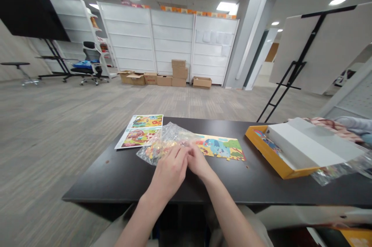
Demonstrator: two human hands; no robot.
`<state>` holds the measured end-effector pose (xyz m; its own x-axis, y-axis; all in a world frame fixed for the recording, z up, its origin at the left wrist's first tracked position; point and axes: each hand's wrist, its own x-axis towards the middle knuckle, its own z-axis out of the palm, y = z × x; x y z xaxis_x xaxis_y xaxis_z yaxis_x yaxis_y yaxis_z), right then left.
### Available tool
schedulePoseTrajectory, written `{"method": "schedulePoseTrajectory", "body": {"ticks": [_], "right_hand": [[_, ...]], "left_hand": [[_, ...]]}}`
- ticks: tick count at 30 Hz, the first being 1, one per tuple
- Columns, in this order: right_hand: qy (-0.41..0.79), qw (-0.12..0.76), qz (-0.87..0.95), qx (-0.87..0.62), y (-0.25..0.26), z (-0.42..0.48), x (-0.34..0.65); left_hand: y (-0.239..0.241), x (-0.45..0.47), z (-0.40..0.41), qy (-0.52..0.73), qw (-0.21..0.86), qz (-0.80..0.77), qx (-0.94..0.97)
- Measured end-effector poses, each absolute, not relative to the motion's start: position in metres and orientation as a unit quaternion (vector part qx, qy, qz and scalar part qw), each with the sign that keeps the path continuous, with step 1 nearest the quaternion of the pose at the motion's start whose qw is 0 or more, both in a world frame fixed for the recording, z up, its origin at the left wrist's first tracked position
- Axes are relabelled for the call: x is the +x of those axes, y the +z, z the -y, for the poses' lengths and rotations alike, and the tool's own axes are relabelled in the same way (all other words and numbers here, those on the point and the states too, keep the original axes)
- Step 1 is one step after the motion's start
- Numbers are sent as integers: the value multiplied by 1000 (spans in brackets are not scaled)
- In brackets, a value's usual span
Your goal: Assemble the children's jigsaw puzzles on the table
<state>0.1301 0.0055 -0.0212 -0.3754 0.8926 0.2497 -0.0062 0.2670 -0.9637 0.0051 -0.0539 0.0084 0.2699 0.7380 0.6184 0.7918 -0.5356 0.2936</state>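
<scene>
Fingertips together, the left hand and right hand met, bunched so tightly their grip couldn't be told! Just beyond the left lay a crinkled clear plastic bag; just beyond the right, a flat, multicoloured elephant puzzle strip; farther right, an open yellow-sided box.

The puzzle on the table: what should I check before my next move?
1. Puzzle lying flat on the table: ok.
2. Puzzle finished: not ok, a knob sticks out along its near edge.
3. Picture sheet face up: ok.
4. Plastic bag clear of the sheet: not ok, it overlaps the sheet's near right corner.
5. Piece held between the left hand and right hand: cannot tell, the fingers hide it.
</scene>
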Motion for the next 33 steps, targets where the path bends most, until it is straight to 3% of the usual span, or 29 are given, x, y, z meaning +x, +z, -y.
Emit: {"method": "schedulePoseTrajectory", "body": {"ticks": [5, 14, 17, 19, 23, 28, 33], "right_hand": [[461, 410, 746, -250, -16, -1, 130], [311, 351, 829, -304, 2, 8, 187], [300, 339, 769, -452, 6, 7, 239], [228, 331, 720, -566, 3, 6, 274], [84, 231, 655, -715, -11, 6, 326], [57, 176, 635, -750, -22, 11, 337], [83, 209, 626, -747, -18, 14, 327]], "left_hand": [[8, 5, 51, -413, 43, 498, -761], [18, 30, 62, -489, 51, 429, -757], [20, 47, 65, -426, -18, 355, -832], [16, 62, 62, -344, -48, 337, -875], [6, 86, 49, -241, -73, 345, -904], [-2, 95, 15, -207, -102, 365, -902], [-11, 94, -8, -172, -87, 410, -892]]}}
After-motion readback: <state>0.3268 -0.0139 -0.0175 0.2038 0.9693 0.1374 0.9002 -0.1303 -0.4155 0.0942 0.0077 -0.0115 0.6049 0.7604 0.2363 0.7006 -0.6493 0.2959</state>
